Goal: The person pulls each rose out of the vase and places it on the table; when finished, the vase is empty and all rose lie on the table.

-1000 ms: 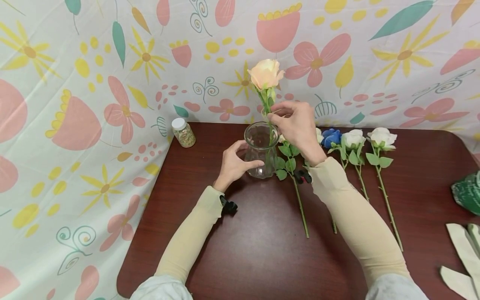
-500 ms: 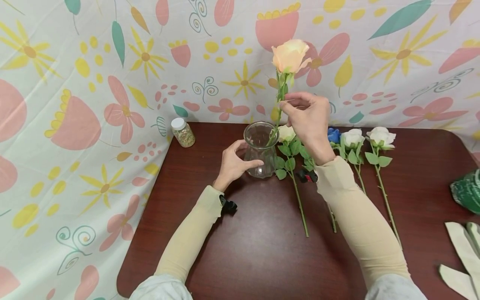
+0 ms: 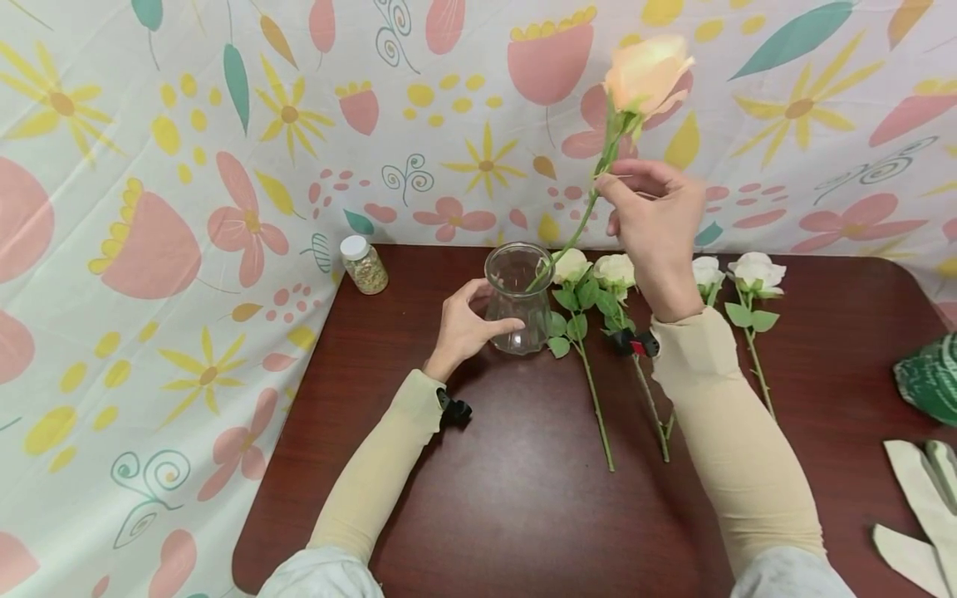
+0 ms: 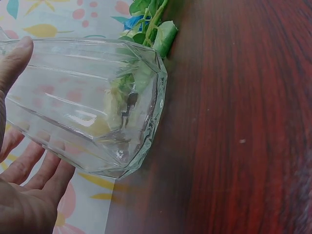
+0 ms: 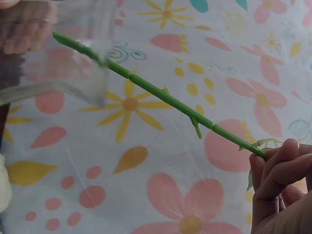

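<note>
My left hand (image 3: 465,325) holds the clear glass vase (image 3: 516,314) from its left side, thumb in front, fingers behind. The left wrist view shows the faceted vase (image 4: 73,97) between thumb and fingers. My right hand (image 3: 664,220) pinches the stem of a peach rose (image 3: 649,76) just below the bloom, up and right of the vase. That rose leans right, its lower stem inside the vase mouth. The right wrist view has the stem's cut end (image 5: 61,38) only a short way past the rim, with my right fingers (image 5: 273,170) at the other end.
White roses lie on the dark table (image 3: 493,498) right of the vase, among them one white rose (image 3: 571,264) close beside it and another white rose (image 3: 757,272) farther right. A blue bloom (image 4: 136,22) shows behind the vase. A white-capped jar (image 3: 365,266) stands left; a green object (image 3: 930,382) sits right.
My right hand has moved up and right with the peach rose, drawing its stem higher out of the vase and tilting it right. My left hand and the vase have stayed put.
</note>
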{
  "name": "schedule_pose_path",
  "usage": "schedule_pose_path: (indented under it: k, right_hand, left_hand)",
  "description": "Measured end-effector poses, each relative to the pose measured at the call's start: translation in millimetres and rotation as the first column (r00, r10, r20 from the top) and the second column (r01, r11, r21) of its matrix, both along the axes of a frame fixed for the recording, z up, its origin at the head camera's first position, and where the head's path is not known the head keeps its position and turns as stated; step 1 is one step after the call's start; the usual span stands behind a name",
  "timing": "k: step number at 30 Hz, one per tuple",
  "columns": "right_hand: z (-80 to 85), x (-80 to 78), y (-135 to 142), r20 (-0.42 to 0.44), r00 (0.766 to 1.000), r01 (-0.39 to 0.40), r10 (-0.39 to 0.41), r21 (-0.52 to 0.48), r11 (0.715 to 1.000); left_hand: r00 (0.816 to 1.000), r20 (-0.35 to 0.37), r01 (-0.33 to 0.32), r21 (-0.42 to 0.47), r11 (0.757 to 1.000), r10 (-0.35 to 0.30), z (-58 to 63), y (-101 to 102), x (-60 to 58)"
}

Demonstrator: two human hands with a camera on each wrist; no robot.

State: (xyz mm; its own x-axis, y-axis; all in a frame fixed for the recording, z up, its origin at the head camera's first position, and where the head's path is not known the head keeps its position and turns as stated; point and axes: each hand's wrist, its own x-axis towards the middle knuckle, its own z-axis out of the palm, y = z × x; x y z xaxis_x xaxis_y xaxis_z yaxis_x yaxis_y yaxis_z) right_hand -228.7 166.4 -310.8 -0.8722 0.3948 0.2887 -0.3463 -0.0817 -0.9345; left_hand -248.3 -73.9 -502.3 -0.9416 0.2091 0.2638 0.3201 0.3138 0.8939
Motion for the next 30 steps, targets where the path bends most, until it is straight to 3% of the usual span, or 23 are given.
schedule_pose_path:
  k: [4,15,22,30]
  right_hand:
    - [9.1,5.8,11,-0.047,0.999,0.005,-0.009,-0.076,0.997]
    - [29.9,26.3,53,-0.072,0.991,0.096,-0.115,-0.218,0.971]
    - [21.3,39.2,88,-0.070,0.979,0.162,-0.190,-0.293,0.942]
    - [-4.4,53.0,125,0.060,0.968,0.252,-0.245,-0.246,0.936]
  left_hand:
    - [1.000,-0.002,0.003,0.001,1.000,-0.003,-0.9,0,-0.4]
    - [1.000,-0.003,0.015,0.027,1.000,-0.015,-0.1,1,-0.1]
    - [1.000,0.005,0.020,0.044,0.999,-0.020,0.2,1,0.5]
    - [1.000,0.015,0.019,0.051,0.998,-0.020,0.8,2,1.0]
